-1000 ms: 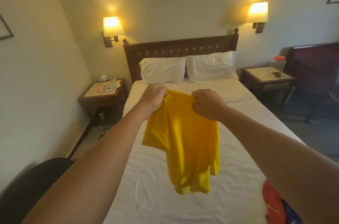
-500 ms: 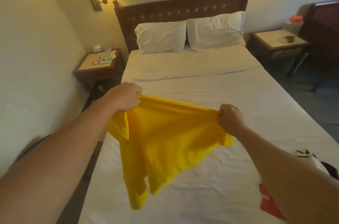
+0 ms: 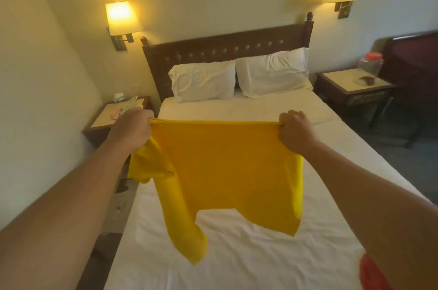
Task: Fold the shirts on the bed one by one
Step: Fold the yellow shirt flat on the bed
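Since the earlier frames our hands have drawn apart, and the yellow shirt (image 3: 225, 171), which was bunched between them, now hangs spread like a flag with its top edge pulled taut. Our left hand (image 3: 132, 130) clenches one corner of that edge at about 9 o'clock, and our right hand (image 3: 296, 132) clenches the other at about 3 o'clock; each grip is a closed fist around gathered cloth. The shirt hangs in the air above the bed (image 3: 237, 254), its lowest tip at 6 o'clock near or just touching the white sheet; we cannot tell which.

We judge the cloth light and soft: it sags nowhere along the stretched edge, yet a sleeve folds over limply below the left hand and the long left-hand part droops in a loose tube. It will not keep any shape by itself, so creases must be pressed against the mattress. Holding by the two top corners seems the right place, since tension between them keeps the body flat for laying down.

At 5 o'clock, a red garment (image 3: 372, 275) lies at the bed's near edge, partly hidden by our right arm. Two pillows (image 3: 237, 76) sit at 12 o'clock.
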`<action>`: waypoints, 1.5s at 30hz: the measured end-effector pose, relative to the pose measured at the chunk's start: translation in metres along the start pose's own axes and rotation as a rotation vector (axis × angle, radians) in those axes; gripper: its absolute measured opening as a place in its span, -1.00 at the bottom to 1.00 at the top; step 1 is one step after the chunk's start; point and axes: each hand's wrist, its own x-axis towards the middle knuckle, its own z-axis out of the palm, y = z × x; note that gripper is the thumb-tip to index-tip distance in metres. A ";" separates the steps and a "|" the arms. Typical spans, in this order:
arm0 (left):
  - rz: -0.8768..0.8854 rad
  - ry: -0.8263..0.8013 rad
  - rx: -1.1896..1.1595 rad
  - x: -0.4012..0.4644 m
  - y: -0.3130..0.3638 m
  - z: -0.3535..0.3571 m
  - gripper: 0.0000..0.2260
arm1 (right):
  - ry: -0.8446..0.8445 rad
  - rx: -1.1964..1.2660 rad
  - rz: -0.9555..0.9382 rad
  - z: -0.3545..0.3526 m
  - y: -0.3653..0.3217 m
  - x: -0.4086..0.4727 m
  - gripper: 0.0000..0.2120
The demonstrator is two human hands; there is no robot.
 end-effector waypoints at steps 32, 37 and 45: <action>0.098 -0.844 0.244 -0.468 -0.002 0.445 -0.19 | -0.504 -0.265 0.123 0.351 0.196 -0.449 -0.71; 0.197 -0.779 0.174 -0.490 0.078 0.477 -0.20 | -0.459 -0.249 0.380 0.365 0.215 -0.479 -0.50; 0.284 -0.685 0.040 -0.452 0.164 0.513 -0.65 | -0.246 0.009 0.433 0.361 0.247 -0.453 -0.65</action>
